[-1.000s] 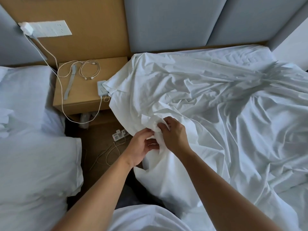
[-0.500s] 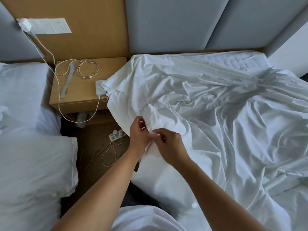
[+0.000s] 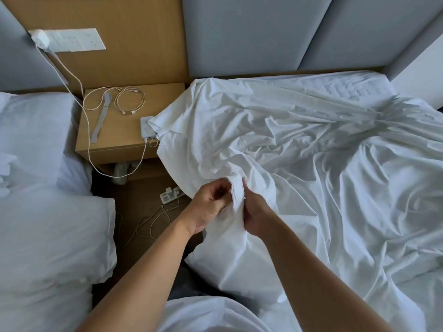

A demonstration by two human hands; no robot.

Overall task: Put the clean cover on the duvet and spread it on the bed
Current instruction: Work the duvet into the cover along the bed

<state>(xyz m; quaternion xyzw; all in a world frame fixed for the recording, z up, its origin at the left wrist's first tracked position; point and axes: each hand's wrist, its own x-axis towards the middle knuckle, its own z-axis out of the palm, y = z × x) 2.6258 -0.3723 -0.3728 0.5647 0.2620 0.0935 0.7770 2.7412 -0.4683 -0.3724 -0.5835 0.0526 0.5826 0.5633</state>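
Observation:
A crumpled white duvet cover (image 3: 299, 149) lies spread over the bed (image 3: 354, 85), its left edge hanging over the bed's side. My left hand (image 3: 208, 207) and my right hand (image 3: 255, 214) meet at that hanging edge. Both grip a bunched fold of the white fabric between them, fingers curled into the cloth. Whether the duvet itself is inside the cover cannot be told. One corner of the cover drapes onto the bedside table (image 3: 115, 130).
The wooden bedside table holds coiled charging cables (image 3: 129, 101) and a white device (image 3: 146, 128). A power strip (image 3: 169, 195) and cords lie on the brown floor in the gap. A second bed with white pillows (image 3: 48, 224) stands at the left. Grey padded headboard (image 3: 263, 32) behind.
Both hands have regripped the cover's edge: the left moved up and closer to the right, and the fold between them is now bunched tighter and held upright.

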